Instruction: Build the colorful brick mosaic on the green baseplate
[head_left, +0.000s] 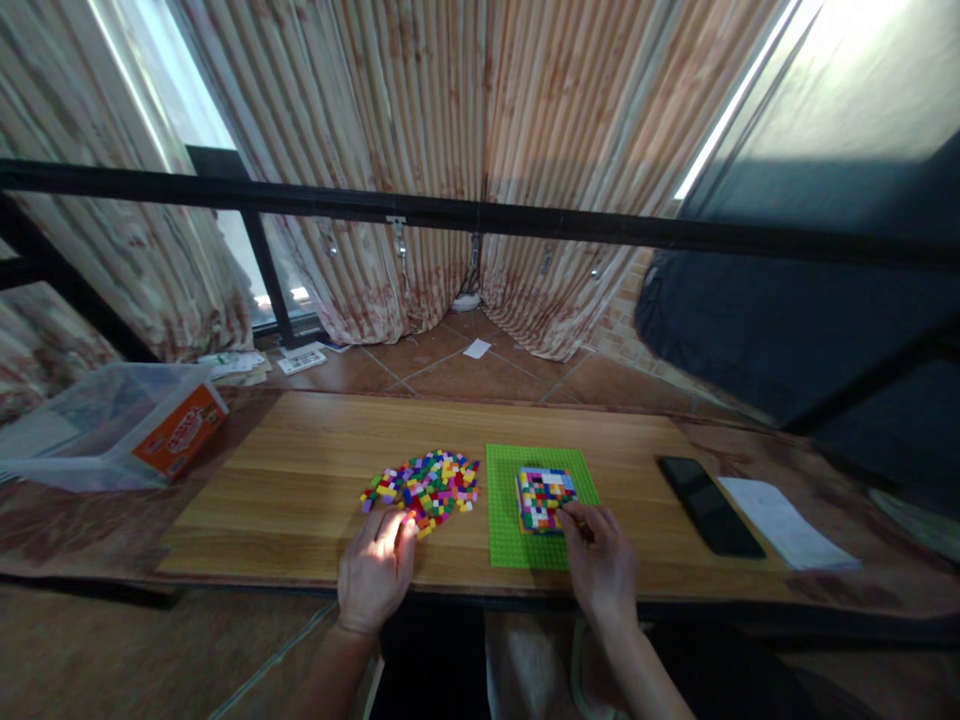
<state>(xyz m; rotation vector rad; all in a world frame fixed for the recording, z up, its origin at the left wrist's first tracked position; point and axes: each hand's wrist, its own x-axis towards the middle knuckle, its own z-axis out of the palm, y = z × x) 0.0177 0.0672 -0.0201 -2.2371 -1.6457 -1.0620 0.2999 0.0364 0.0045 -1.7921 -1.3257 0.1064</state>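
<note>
Left hand (377, 568) bent at the near edge of the loose bricks (439, 482), right hand (604, 562) at the brick block's (541, 496) right side; could not tell whether either pinched anything. Block sat on green plate (507, 540), on bench (300, 480). Bricks judged light, hard; best gripped by opposite sides.

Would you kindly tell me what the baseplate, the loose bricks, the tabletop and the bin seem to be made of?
Baseplate: likely plastic, low sheen, given its even grid of studs.
Loose bricks: probably smooth plastic, judging by bright, solid colours and blocky shapes.
Tabletop: smooth wood or laminate; the grain lines fit either.
Bin: apparently clear plastic, slightly cloudy, with see-through walls.
</note>
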